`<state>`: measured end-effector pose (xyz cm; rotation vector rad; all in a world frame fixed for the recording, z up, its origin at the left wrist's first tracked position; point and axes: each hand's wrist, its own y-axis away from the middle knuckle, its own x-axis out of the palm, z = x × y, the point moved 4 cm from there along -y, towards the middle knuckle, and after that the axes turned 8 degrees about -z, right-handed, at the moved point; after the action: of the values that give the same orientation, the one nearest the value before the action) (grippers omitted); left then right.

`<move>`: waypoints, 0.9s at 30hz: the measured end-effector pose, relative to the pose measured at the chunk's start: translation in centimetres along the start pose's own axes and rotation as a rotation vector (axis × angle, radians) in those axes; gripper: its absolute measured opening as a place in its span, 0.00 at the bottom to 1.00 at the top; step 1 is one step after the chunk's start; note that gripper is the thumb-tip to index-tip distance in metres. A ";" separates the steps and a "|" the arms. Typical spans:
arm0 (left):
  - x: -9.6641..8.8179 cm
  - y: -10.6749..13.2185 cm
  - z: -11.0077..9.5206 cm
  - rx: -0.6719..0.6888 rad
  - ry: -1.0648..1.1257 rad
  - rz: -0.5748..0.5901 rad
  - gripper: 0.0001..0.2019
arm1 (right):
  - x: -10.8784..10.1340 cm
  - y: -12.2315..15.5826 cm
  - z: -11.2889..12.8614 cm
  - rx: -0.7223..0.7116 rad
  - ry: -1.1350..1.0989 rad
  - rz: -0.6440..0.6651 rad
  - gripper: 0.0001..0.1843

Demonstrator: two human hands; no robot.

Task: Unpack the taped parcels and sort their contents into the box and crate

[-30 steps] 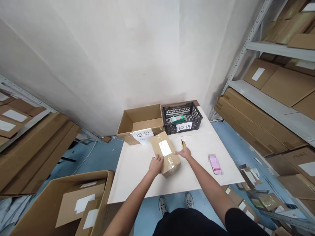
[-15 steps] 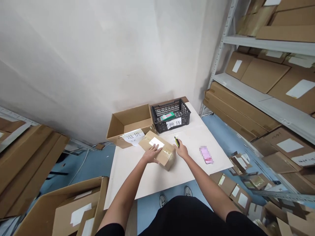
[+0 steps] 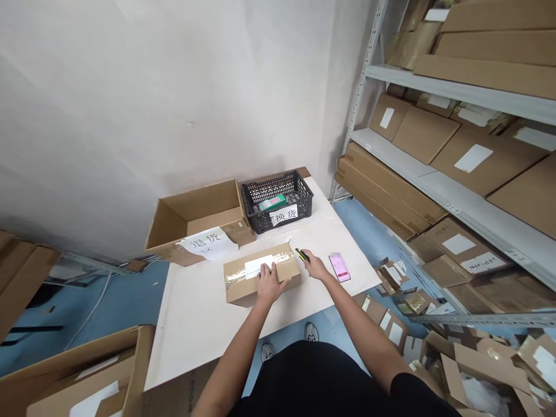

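Note:
A taped cardboard box (image 3: pixel 243 296) with a white label (image 3: pixel 257 266) lies on the white tabletop (image 3: pixel 191 324). My left hand (image 3: pixel 268 282) rests on top of it, fingers spread over the label's edge. In my right hand (image 3: pixel 316 267), just off the box's right end, is a yellow and black utility knife (image 3: pixel 303 255). Its tip points up and left, apart from the cardboard; whether the blade is out I cannot tell. A phone (image 3: pixel 339 267) with a pink screen lies to the right of that hand.
Behind the box stand an open carton (image 3: pixel 195 211) with a paper sign and a black plastic crate (image 3: pixel 278 214) holding a small green box (image 3: pixel 273 202). Shelving (image 3: pixel 434 174) with cartons lines the right. Another open carton (image 3: pixel 143 359) is at the lower left.
The box has turned so that it lies more nearly straight across the table. My left hand has shifted on its top. The whole view has swung right.

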<state>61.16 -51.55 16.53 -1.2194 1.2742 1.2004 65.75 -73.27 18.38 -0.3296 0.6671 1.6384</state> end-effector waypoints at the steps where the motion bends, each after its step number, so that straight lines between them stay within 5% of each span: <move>1: -0.1 -0.1 0.2 0.005 0.012 0.020 0.50 | -0.2 -0.3 0.5 -0.039 0.057 0.001 0.29; 12: 0.2 0.0 1.1 -0.057 0.121 0.092 0.47 | 0.9 -0.9 4.3 -0.110 0.574 0.082 0.30; 27: 0.5 -0.2 1.2 -0.090 0.186 0.090 0.44 | -0.5 0.8 3.1 -0.082 0.452 0.116 0.29</move>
<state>61.35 -50.36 16.00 -1.3780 1.4382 1.2433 65.50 -71.89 21.30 -0.7462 0.9724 1.7193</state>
